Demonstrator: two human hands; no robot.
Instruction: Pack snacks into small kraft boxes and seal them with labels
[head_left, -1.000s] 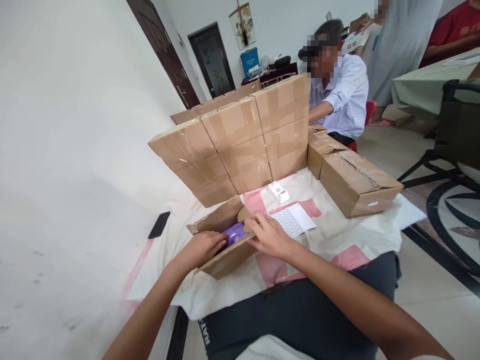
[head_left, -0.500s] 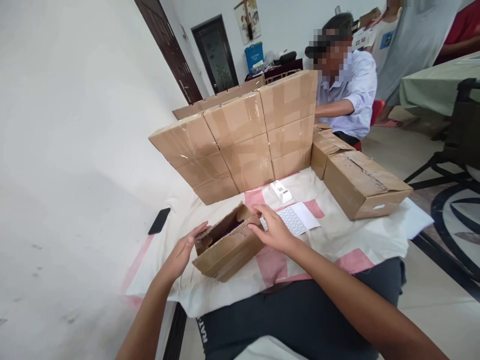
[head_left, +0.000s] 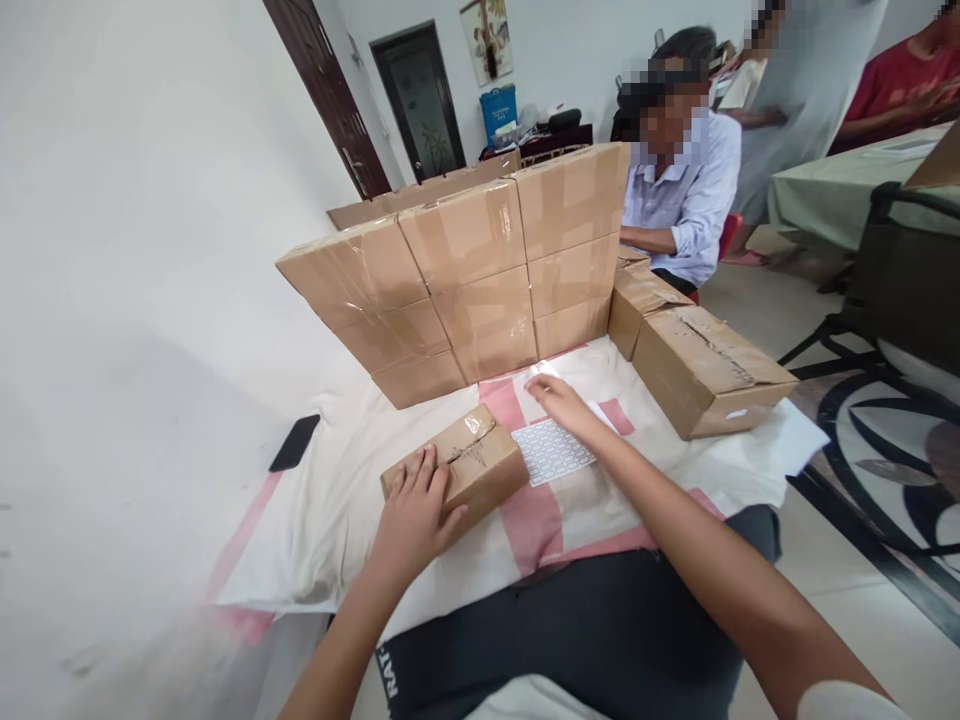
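The small box [head_left: 491, 475] is sitting at an angle on the cloth-covered table [head_left: 349, 530], directly in front of the person. Its top flaps are lying flat and are meeting at a ragged seam; a glossy patch is catching the light near the far end.

The left hand [head_left: 418, 500] is resting palm down on the left part of the box, with its fingers reaching over the top and its thumb extending along the near side. It is lying spread rather than gripping.

The right hand [head_left: 553, 394] is reaching past the printed sheet [head_left: 559, 458], with its fingers slightly bent and held fairly narrow. It is partly covering a small white device [head_left: 546, 369]; whether it is touching or holding that device cannot be told. The right forearm is crossing over the sheet, which is lying just beside the right end of the box.

The phone [head_left: 295, 443] is lying well apart, at the left edge of the table. A wall of taped cartons [head_left: 476, 270] is standing across the back, and a larger box [head_left: 712, 370] is sitting on the right. Beyond the wall, a co-worker in a pale shirt [head_left: 697, 205] is sitting.
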